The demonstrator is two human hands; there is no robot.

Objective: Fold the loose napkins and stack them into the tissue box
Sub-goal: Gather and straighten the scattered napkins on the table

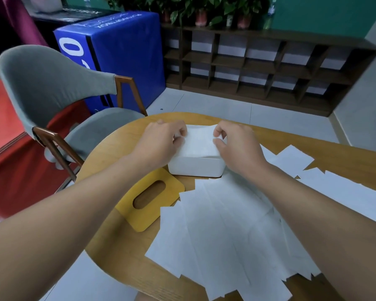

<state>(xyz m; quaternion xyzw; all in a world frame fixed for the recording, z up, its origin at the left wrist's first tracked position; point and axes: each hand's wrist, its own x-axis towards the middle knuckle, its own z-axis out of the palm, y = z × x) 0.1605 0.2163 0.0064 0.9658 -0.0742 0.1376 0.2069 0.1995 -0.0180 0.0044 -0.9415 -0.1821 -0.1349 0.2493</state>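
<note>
head view: left hand (161, 139) fingers curled, pinching the left edge of a folded napkin (199, 142); right hand (233, 141) thumb and fingers curled, pinching its right edge. the folded napkin is a soft white rectangle, matte, slightly creased, held flat over the open top of the tissue box (194, 168) and touching the stack inside. tissue box is smooth white, plastic-looking, rounded corners, sits at the far middle of the table (117, 246), between both wrists. just beside the box on its near left lies the lid (149, 197), a flat yellow wood-look panel with rounded corners and an oval slot, lying flat and tilted diagonally on the table. loose napkins (232, 233) spread in overlapping thin white sheets, sharp corners, faint fold lines, covering the near and right part of the table, some passing under the right forearm. table is round-edged, light wood grain. left of it a chair (41, 83) with grey fabric backrest and seat and brown wooden frame. behind, a blue glossy box (126, 51) with white lettering, a dark wooden cubby shelf (258, 68) along the wall, green potted plants (195, 9) on top.
</note>
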